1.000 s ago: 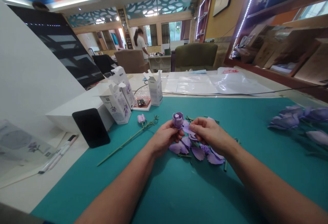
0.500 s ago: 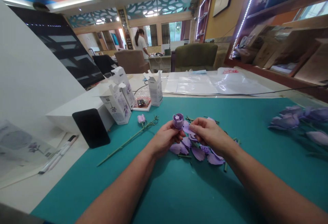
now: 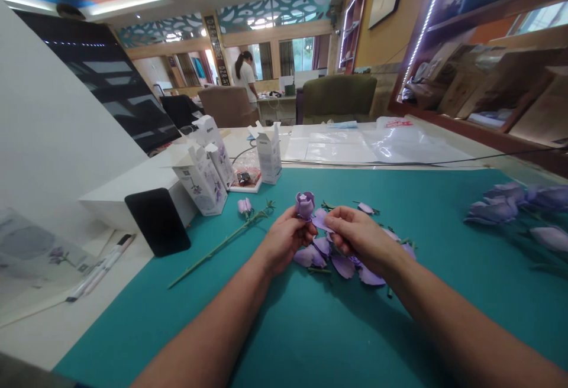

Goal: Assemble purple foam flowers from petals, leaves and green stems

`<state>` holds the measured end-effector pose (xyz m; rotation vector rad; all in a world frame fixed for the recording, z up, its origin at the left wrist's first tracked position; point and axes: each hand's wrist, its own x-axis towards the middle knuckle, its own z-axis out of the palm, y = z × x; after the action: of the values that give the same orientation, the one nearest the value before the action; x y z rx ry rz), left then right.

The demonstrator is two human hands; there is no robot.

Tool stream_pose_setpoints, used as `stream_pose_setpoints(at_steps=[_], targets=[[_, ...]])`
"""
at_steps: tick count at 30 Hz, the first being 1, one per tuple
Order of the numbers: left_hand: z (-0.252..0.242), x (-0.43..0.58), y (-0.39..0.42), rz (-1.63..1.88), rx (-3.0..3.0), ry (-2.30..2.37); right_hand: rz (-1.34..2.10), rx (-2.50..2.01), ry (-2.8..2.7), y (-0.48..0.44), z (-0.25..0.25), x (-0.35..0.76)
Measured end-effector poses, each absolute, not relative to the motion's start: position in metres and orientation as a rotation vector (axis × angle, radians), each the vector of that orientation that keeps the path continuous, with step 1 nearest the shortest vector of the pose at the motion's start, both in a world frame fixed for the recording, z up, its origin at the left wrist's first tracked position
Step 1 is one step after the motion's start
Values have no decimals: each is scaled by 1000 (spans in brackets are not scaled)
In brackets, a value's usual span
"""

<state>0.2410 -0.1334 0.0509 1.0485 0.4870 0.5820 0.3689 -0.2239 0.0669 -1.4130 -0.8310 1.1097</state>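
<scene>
My left hand is closed around the base of a purple flower head, which stands upright with its cupped petals showing. Between the thumb and fingers of my right hand is a loose lilac petal, its near edge at the flower head's lower right side. Whether the petal is joined to the flower cannot be told. Beneath both hands lie more loose petals and short green stem pieces, partly covered by my right hand. A long green stem rests to the left, close to a small pink-lilac bud.
On the teal mat, a black tablet-like panel leans at left. Behind it stand several white cartons. Finished-looking purple flowers lie at right. Clear plastic sheets cover the back. A person stands far off.
The flower head has tilted more upright and shifted slightly left. My right hand has moved a little left and down with the petal, uncovering a petal behind it.
</scene>
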Motion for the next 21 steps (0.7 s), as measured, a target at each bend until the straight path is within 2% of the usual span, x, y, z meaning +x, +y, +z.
stream_pose_setpoints(at_steps=[8, 12, 17, 21], targets=[[54, 241, -135, 576, 1007, 505, 1098, -1520, -934, -227, 78, 376], [56, 238, -129, 563, 949, 506, 728, -1751, -1078, -228, 80, 410], [58, 234, -122, 565, 920, 495, 245, -2260, -1390, -223, 63, 445], [59, 233, -122, 550, 918, 501, 188, -2421, -1488, -218, 47, 445]])
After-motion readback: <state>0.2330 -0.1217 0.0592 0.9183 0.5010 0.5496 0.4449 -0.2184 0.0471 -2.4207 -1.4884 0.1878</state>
